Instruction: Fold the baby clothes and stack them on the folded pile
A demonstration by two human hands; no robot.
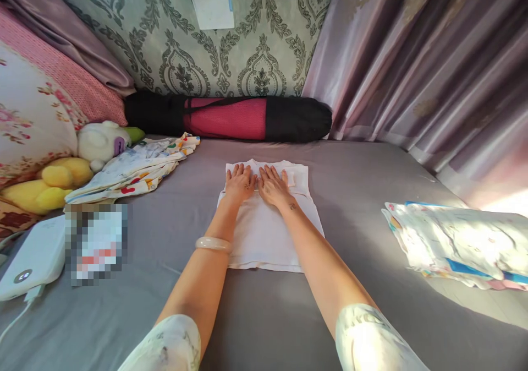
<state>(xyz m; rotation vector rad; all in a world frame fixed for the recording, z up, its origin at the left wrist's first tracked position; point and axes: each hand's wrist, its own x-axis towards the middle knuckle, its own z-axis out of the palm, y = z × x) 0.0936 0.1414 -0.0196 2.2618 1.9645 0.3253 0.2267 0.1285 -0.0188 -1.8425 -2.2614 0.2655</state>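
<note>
A white garment [268, 239], looking like a small shirt with its sides folded in, lies flat on the grey sheet in front of me. My left hand [239, 183] rests palm down on its upper left part, fingers stretched away from me. Beside it, my right hand [272, 185] presses flat on the upper middle, thumb spread toward the right. The two hands almost touch at the garment's centre. Neither holds anything, and the cloth under the palms is hidden. A pale bangle [213, 243] circles my left wrist.
Folded clothes [457, 244] are stacked at the right. Patterned clothes [140, 167] lie at the left by plush toys [99, 142]. A white power bank [39, 252] with a cable sits near left. Along the wall runs a black and pink roll bag [226, 118].
</note>
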